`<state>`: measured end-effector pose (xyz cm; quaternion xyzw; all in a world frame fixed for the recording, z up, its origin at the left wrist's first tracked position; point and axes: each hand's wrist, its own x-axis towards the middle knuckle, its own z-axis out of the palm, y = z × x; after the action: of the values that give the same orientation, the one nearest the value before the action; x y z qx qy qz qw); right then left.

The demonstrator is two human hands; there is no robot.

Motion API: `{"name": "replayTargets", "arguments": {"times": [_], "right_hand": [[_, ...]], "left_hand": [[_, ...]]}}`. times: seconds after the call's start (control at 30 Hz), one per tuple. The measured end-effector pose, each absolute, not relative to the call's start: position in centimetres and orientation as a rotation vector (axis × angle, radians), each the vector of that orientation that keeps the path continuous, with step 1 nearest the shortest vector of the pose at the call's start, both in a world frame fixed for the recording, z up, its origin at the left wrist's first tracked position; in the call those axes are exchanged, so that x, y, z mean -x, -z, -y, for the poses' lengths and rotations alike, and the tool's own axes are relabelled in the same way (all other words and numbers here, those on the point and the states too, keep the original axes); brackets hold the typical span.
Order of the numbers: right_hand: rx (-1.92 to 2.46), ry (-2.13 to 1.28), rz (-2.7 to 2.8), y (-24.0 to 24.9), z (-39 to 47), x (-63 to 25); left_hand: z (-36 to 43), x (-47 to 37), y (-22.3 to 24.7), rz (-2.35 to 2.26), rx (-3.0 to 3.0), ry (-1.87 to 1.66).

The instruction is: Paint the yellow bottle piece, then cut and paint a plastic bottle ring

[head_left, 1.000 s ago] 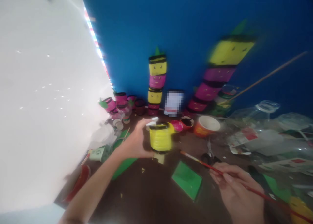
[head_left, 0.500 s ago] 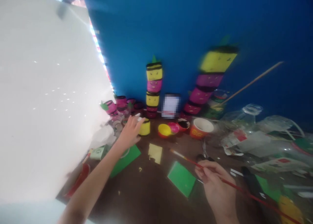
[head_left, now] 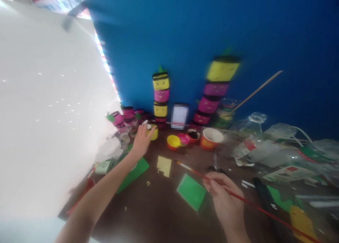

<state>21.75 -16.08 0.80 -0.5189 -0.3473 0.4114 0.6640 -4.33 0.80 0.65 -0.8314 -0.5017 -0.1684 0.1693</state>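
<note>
Right grip pinching the red brush well aside, you should steady the yellow pot with your left grip, its closure unclear.

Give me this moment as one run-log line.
left hand: at yellow container, grip unclear | right hand: holding red paintbrush, bristles pointing away | nearby: green card, yellow-lined cup

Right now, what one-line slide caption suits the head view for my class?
Left hand at a yellow pot, right hand holding a red paintbrush over the table.
</note>
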Motion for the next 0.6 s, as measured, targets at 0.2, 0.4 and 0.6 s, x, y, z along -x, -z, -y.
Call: {"name": "replayTargets", "arguments": {"times": [0.2,0.4,0.6], "right_hand": [[1.147,-0.914,0.822,-0.9,16.2,-21.8],[1.161,-0.895,0.828,-0.8,16.2,-21.7],[1.208,-0.896,0.835,-0.8,16.1,-21.7]], "left_hand": [[1.0,4.9,-0.7,1.339,2.425,0.493],[2.3,5.6,-0.1,1.284,2.426,0.488],[2.0,4.8,-0.5,1.307,2.482,0.609]]}}
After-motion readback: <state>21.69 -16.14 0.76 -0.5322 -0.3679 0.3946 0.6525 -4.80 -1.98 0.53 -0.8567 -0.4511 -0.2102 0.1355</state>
